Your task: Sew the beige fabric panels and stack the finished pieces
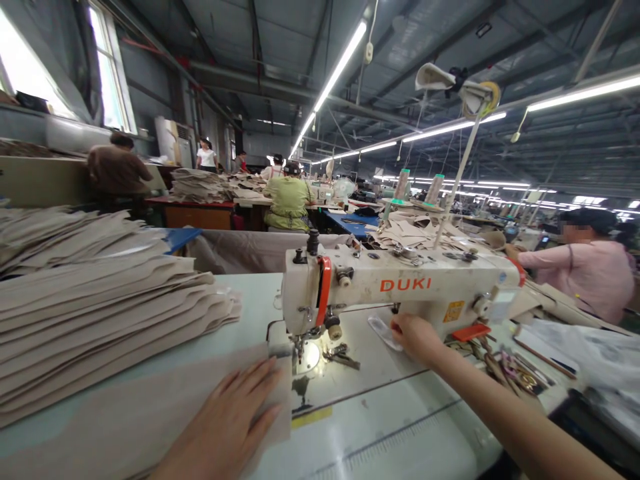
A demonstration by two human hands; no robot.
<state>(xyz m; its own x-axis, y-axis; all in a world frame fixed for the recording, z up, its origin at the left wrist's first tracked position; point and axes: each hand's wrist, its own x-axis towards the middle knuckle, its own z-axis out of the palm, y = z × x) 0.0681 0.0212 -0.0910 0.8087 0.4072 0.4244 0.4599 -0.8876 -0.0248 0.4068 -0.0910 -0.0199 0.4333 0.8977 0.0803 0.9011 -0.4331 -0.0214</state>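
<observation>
My left hand lies flat with fingers spread on a beige fabric piece on the table, its fingertips near the needle area of a white DUKI sewing machine. My right hand reaches under the machine's arm, its fingers curled at a small pale, translucent piece lying on the machine bed. Whether it grips that piece I cannot tell.
A tall stack of beige cut fabric pieces fills the table's left side. Small tools and clutter lie right of the machine. A person in pink sits at the right; other workers sit at tables farther back.
</observation>
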